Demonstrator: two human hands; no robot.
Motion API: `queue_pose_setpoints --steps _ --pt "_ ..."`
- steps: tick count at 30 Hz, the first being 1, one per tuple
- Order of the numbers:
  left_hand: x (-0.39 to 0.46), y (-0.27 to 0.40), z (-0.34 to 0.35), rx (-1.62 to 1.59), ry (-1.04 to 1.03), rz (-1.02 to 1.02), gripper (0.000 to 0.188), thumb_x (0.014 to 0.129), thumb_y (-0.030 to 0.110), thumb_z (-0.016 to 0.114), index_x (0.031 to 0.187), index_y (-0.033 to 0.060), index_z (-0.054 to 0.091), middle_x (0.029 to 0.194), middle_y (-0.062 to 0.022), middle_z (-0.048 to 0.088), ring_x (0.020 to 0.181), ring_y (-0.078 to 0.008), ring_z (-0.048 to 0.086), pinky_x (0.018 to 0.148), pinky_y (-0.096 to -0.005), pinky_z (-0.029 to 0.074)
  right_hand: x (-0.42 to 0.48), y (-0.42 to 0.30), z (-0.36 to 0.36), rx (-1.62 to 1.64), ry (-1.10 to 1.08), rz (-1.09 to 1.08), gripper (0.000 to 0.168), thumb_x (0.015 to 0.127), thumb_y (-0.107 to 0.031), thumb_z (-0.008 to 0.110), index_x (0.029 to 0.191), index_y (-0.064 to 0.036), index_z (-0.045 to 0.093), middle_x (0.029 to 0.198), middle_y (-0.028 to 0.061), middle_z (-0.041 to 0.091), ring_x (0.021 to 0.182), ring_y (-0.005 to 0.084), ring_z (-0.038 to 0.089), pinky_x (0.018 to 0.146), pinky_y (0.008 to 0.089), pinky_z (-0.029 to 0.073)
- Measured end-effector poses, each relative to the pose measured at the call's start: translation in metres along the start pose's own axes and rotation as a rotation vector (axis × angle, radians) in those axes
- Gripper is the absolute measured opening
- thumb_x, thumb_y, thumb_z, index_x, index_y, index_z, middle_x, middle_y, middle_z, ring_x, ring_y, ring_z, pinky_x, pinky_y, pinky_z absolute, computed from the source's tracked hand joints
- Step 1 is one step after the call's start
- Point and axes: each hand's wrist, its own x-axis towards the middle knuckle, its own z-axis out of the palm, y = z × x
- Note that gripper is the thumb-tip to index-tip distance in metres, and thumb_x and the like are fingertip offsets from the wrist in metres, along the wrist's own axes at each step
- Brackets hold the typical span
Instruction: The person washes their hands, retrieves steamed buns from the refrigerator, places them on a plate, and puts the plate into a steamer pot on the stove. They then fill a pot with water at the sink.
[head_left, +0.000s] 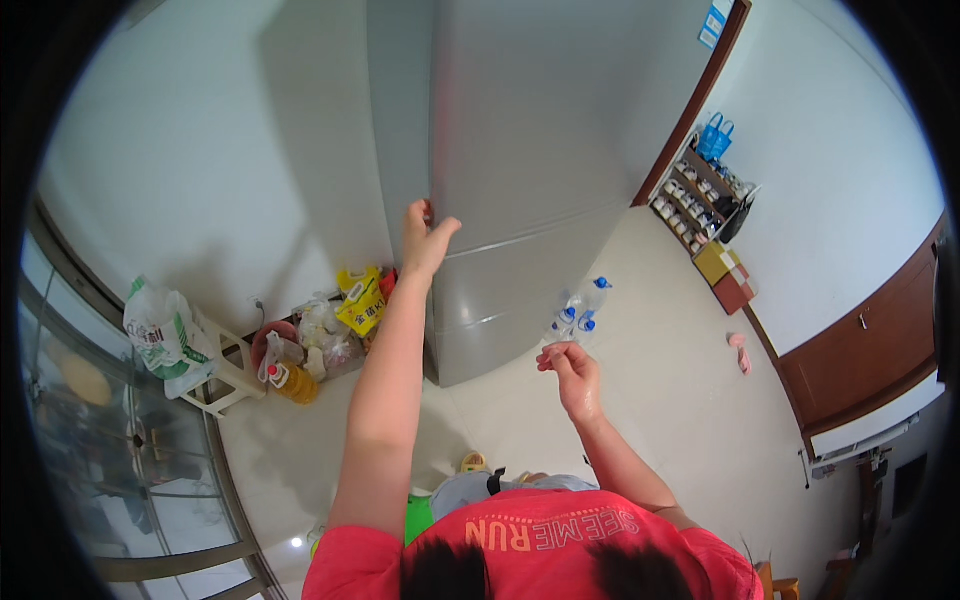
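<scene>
A tall grey refrigerator (525, 150) stands in front of me, its upper and lower doors parted by a horizontal seam. At the left edge of the upper door is my left hand (427, 244), thumb towards the front face and fingers curled at the side; the fingertips are partly hidden. My right hand (571, 379) is held in the air before my body, fingers bent together towards the thumb, with nothing visible in them. Its wrist looks wet. Beyond it, several clear plastic bottles (592, 300) with blue caps stand on the floor by the refrigerator's lower right.
Left of the refrigerator are a yellow bag (361, 304), plastic bags (326, 330) and an oil bottle (294, 384). A white stool (232, 367) bears a plastic sack (165, 330) near a glass sliding door (142, 465). A shoe rack (694, 195), boxes (724, 274) and pink slippers (741, 354) lie right.
</scene>
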Motion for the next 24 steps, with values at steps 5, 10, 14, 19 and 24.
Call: queue_pose_setpoints --steps 5,10,14,19,24 --pt "-0.072 0.0 0.022 -0.005 -0.121 0.08 0.037 0.073 0.024 0.066 0.096 0.0025 0.047 0.09 -0.0063 0.049 0.085 -0.0174 0.047 0.078 -0.0309 0.04 0.012 -0.014 -0.004 -0.108 0.021 -0.184 0.011 0.09 -0.005 0.051 0.092 0.003 0.057 0.085 0.007 0.063 0.077 0.0135 0.059 0.074 0.0257 0.047" --pt "-0.147 0.032 0.023 -0.104 -0.463 0.219 0.029 0.08 0.011 0.064 0.106 0.0024 0.055 0.093 -0.0058 0.059 0.09 -0.0136 0.055 0.083 -0.0266 0.043 0.004 -0.053 -0.029 -0.36 0.14 -0.589 0.032 0.081 -0.005 0.055 0.113 -0.001 0.05 0.112 0.0124 0.054 0.106 0.0234 0.05 0.092 0.0346 0.039" --pt "-0.166 0.041 0.036 -0.061 -0.588 0.24 0.031 0.079 0.01 0.066 0.108 0.0025 0.055 0.101 -0.0074 0.062 0.098 -0.0153 0.057 0.087 -0.0285 0.044 -0.011 -0.052 -0.075 -0.454 0.3 -0.853 0.061 0.073 -0.014 0.064 0.126 -0.002 0.036 0.126 0.0176 0.04 0.115 0.0303 0.039 0.101 0.0406 0.027" --pt "-0.17 0.024 0.045 0.037 -0.725 0.131 0.03 0.083 0.005 0.061 0.111 0.0006 0.053 0.107 -0.0065 0.06 0.104 -0.0142 0.056 0.092 -0.03 0.042 -0.031 -0.046 -0.133 -0.441 0.702 -0.734 0.057 0.084 -0.011 0.059 0.132 -0.002 0.029 0.128 0.0095 0.036 0.116 0.0197 0.037 0.1 0.0323 0.027" --pt "-0.175 -0.004 0.049 0.003 -0.724 -0.052 0.025 0.087 0.006 0.058 0.111 0.0012 0.054 0.105 -0.0058 0.061 0.101 -0.0132 0.057 0.092 -0.0289 0.043 -0.026 -0.06 -0.196 -0.388 0.928 -0.665 0.044 0.091 -0.011 0.049 0.132 -0.001 0.035 0.131 0.012 0.04 0.12 0.022 0.04 0.103 0.0335 0.028"
